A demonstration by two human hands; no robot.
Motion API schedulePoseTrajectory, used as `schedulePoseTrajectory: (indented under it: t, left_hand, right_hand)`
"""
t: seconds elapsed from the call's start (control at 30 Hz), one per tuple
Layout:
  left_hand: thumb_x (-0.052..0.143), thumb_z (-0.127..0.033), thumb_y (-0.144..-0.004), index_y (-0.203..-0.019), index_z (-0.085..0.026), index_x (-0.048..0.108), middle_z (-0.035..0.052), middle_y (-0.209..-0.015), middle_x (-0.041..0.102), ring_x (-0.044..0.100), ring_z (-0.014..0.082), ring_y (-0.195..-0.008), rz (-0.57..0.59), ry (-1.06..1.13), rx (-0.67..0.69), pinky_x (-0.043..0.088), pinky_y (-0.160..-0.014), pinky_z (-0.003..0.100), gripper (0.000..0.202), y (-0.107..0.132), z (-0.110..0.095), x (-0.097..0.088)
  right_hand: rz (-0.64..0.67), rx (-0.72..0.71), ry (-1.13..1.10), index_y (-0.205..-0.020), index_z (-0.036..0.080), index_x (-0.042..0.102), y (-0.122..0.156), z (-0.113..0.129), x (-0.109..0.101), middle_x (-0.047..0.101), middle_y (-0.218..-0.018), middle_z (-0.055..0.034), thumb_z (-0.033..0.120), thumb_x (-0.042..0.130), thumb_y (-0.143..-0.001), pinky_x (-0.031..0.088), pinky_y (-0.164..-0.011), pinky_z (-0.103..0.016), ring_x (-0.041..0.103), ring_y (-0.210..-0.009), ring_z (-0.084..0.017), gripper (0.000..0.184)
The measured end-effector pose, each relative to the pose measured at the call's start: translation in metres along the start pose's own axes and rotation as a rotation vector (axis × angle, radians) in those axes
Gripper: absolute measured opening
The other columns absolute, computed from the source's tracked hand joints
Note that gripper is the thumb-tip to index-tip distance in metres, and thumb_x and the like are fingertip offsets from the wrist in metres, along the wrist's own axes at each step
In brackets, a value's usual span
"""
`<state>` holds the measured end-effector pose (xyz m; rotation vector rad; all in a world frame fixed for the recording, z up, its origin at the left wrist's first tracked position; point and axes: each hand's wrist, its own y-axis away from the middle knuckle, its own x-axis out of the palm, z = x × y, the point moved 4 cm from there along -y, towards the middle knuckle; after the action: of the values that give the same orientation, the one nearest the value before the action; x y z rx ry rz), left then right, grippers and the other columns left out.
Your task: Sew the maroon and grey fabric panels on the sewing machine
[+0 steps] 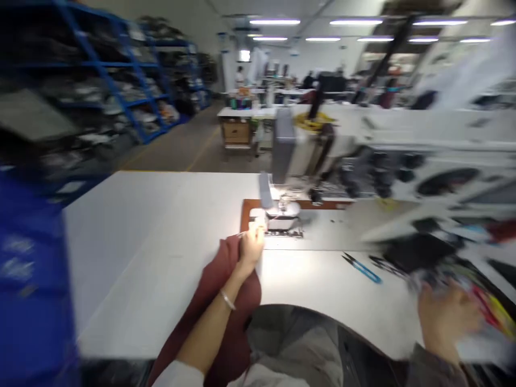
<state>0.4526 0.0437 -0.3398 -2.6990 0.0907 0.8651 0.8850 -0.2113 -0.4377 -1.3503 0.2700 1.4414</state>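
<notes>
**Head view: left hand on maroon cloth at the sewing machine, right hand blurred at the table's right edge**

Left hand: lies on top of the maroon cloth, fingers bent at the cloth's far tip, just beside the presser foot. The machine lamp washes out the fingertips, so I cannot tell whether they pinch the cloth or only press it flat. A thin bracelet sits on the wrist.

Maroon cloth: runs from the table's near edge, where it hangs over towards the lap, up to the needle area near the middle of the table.

Right hand: at the near right corner of the table, heavily motion-blurred; released or clenched, I cannot tell. It is next to a blurred pile of coloured items.

Sewing machine: white, spans the far right part of the table.

Blue-handled snips: flat on the table between the two hands, well apart from both.

Blue shelving stands beyond the table's left edge.
</notes>
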Motion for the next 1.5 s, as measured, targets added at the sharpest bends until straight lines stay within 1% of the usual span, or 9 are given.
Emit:
schedulePoseTrajectory:
  t: [0.07,0.17,0.3,0.47,0.67,0.87,1.13,1.3,1.5]
  left_hand:
    - [0.041,-0.023,-0.089,-0.096,-0.017,0.065,0.0041,-0.087,0.070,0.061,0.0162,-0.078,0.003,-0.027,0.007,0.042,-0.073,0.024,0.026,-0.003,0.007,0.001]
    - [0.042,-0.027,-0.088,-0.092,-0.018,0.066,0.0017,-0.079,0.067,0.059,0.0147,-0.070,-0.004,-0.035,0.011,0.041,-0.068,0.023,0.026,-0.005,0.016,0.003]
    - [0.045,-0.031,-0.086,-0.088,-0.021,0.066,-0.0037,-0.060,0.056,0.051,0.0131,-0.057,-0.035,-0.079,0.004,0.038,-0.063,0.023,0.024,-0.004,0.020,0.002]
    - [0.045,-0.032,-0.085,-0.090,-0.021,0.065,-0.0038,-0.062,0.057,0.054,0.0143,-0.059,-0.017,-0.112,-0.012,0.039,-0.065,0.024,0.023,-0.001,0.018,0.000]
    - [0.045,-0.032,-0.085,-0.090,-0.022,0.065,-0.0038,-0.062,0.057,0.054,0.0148,-0.059,-0.013,-0.117,0.003,0.038,-0.064,0.025,0.023,-0.001,0.019,0.001]
    - [0.046,-0.031,-0.084,-0.089,-0.023,0.065,-0.0046,-0.060,0.056,0.054,0.0138,-0.060,-0.027,-0.114,-0.012,0.038,-0.065,0.024,0.021,-0.001,0.019,0.001]
    - [0.046,-0.032,-0.084,-0.089,-0.023,0.066,-0.0038,-0.060,0.058,0.056,0.0160,-0.061,-0.033,-0.112,0.002,0.040,-0.066,0.026,0.023,-0.002,0.021,0.002]
    - [0.046,-0.034,-0.084,-0.090,-0.023,0.066,-0.0034,-0.062,0.059,0.057,0.0164,-0.063,-0.027,-0.096,-0.011,0.040,-0.066,0.026,0.023,-0.003,0.023,0.000]
    - [0.047,-0.033,-0.085,-0.090,-0.024,0.066,-0.0044,-0.062,0.059,0.057,0.0154,-0.063,-0.037,-0.083,-0.011,0.040,-0.066,0.025,0.021,-0.002,0.024,-0.002]
  right_hand:
    - [-0.010,0.127,0.048,-0.129,0.004,0.057,-0.006,-0.027,-0.013,0.056,-0.116,-0.0346,0.041,0.045,-0.084,0.038,-0.086,-0.056,0.050,-0.115,-0.046,0.059]
    - [0.035,0.196,0.085,-0.115,0.006,0.066,-0.010,-0.048,-0.021,0.060,-0.113,-0.0290,0.038,0.047,-0.085,0.041,-0.085,-0.053,0.052,-0.111,-0.042,0.048]
    - [-0.020,0.178,-0.040,-0.103,0.011,0.067,-0.011,-0.052,-0.030,0.064,-0.104,-0.0210,0.039,0.046,-0.087,0.043,-0.085,-0.047,0.055,-0.102,-0.035,0.039]
    - [-0.099,0.301,-0.218,-0.108,0.010,0.063,-0.015,-0.066,-0.041,0.068,-0.093,-0.0154,0.039,0.037,-0.095,0.044,-0.075,-0.035,0.060,-0.081,-0.025,0.041]
    - [0.358,0.240,0.068,-0.103,0.013,0.073,-0.021,-0.084,-0.018,0.068,-0.103,-0.0177,0.016,0.046,-0.086,0.042,-0.080,-0.037,0.060,-0.095,-0.029,0.032]
    - [0.439,0.146,0.078,-0.116,0.013,0.067,-0.021,-0.084,-0.007,0.068,-0.100,-0.0137,0.025,0.057,-0.083,0.043,-0.086,-0.036,0.059,-0.099,-0.028,0.036]
    - [0.501,0.241,0.157,-0.089,0.013,0.071,-0.013,-0.080,-0.007,0.067,-0.102,-0.0174,0.020,0.054,-0.082,0.042,-0.078,-0.037,0.060,-0.095,-0.029,0.020]
    - [0.503,0.205,0.128,-0.095,0.015,0.071,-0.014,-0.077,-0.008,0.068,-0.101,-0.0136,0.019,0.056,-0.081,0.041,-0.076,-0.033,0.061,-0.092,-0.025,0.022]
    - [0.532,0.189,0.119,-0.084,0.011,0.070,-0.020,-0.070,-0.007,0.068,-0.088,-0.0118,0.016,0.054,-0.081,0.038,-0.068,-0.028,0.060,-0.079,-0.019,0.017]
